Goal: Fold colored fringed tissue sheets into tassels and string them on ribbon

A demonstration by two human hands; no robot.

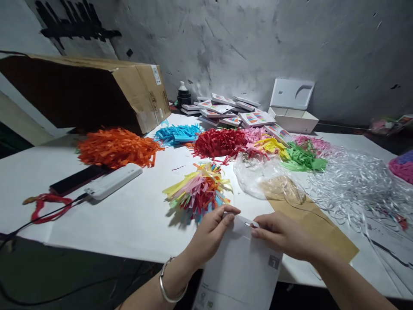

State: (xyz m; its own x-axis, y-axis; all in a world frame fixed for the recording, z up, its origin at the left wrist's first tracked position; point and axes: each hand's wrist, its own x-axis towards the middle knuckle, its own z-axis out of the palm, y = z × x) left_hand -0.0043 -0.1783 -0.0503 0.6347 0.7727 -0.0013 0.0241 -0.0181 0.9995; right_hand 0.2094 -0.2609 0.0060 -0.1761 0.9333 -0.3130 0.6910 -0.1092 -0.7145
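Both hands grip the top edge of a flat white box (pixel 241 271) that hangs over the table's front edge. My left hand (pixel 214 228) pinches its upper left corner and wears a silver bangle (pixel 163 280) at the wrist. Near a slot in the box's top, my right hand (pixel 274 232) presses thumb and fingers on the upper right side. Just beyond my left hand lies a multicoloured bundle of paper strips (pixel 203 189). Past my right hand rests a brown paper sheet (pixel 309 219), partly under a clear plastic bag (pixel 264 176).
Orange (pixel 119 146), blue (pixel 179 133), red (pixel 219 143) and green paper strips (pixel 303 156) line the table. Flat boxes (pixel 226 110) pile up behind. A carton (pixel 142 94) stands left, near a white power bank (pixel 112 181) and a phone (pixel 79 178). Silver ribbon (pixel 361 181) heaps right.
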